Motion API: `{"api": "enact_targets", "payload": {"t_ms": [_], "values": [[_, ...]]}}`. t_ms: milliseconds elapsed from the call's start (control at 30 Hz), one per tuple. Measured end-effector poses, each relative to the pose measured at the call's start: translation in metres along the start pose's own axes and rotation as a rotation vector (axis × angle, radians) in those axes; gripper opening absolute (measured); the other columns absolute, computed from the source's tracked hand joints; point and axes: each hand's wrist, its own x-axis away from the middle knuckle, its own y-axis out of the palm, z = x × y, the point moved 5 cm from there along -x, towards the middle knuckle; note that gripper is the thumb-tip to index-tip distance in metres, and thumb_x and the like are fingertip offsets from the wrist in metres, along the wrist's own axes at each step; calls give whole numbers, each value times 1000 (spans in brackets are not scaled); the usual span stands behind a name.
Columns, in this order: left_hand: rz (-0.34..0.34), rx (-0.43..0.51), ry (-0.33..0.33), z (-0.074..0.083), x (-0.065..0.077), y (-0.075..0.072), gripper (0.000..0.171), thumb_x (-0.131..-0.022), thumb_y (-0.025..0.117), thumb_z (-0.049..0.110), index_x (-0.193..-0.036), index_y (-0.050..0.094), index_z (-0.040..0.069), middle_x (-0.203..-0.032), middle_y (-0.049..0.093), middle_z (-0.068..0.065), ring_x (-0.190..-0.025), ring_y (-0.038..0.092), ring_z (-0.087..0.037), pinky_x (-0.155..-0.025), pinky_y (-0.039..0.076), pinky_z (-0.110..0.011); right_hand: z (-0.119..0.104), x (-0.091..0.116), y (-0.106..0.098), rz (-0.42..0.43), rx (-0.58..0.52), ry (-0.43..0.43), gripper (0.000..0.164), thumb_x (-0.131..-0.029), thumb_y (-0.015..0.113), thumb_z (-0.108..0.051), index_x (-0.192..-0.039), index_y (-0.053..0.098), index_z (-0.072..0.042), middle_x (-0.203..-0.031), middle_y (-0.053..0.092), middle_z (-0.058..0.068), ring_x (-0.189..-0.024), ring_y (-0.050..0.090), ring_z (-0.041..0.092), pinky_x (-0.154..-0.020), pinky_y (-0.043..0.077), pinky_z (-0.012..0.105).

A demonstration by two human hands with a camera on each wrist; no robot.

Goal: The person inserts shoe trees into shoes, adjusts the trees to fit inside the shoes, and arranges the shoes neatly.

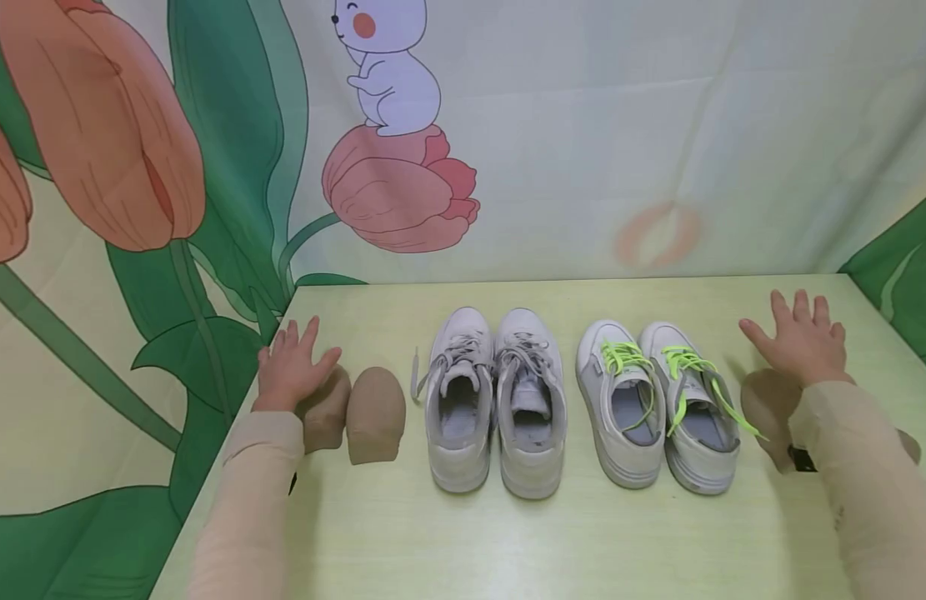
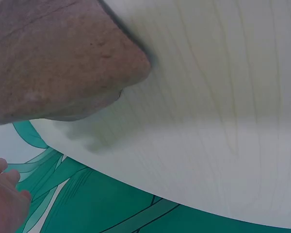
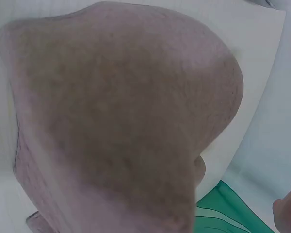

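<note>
My left hand (image 1: 293,367) is spread, palm down, at the table's left side, just above a brown toe-shaped shoe form (image 1: 325,417). A second such form (image 1: 377,415) lies beside it on the right. In the left wrist view a brown form (image 2: 63,58) looms close, with fingers at the lower left. On the other side, my right hand (image 1: 803,340) has its fingers fanned out over a brown shoe form (image 1: 768,408), partly hidden by the sleeve. Another brown piece (image 1: 911,446) peeks out right of that forearm. Neither hand holds anything.
Between the hands stand a pair of white sneakers with grey laces (image 1: 532,408) and a pair of white sneakers with neon-green laces (image 1: 628,408), toes pointing away. They sit on a pale wood-grain table (image 1: 432,550). Behind it hangs a printed cloth (image 1: 553,150) with tulips.
</note>
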Motion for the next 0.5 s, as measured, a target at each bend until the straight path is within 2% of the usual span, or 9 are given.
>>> {"api": "enact_targets", "payload": {"t_ms": [500], "values": [[-46, -10, 17, 0, 8, 1, 72, -89, 35, 49, -142, 11, 6, -142, 11, -30, -129, 11, -47, -99, 6, -64, -6, 1, -6, -13, -3, -23, 84, -86, 23, -62, -141, -3, -3, -140, -10, 33, -126, -16, 50, -92, -1, 69]]}}
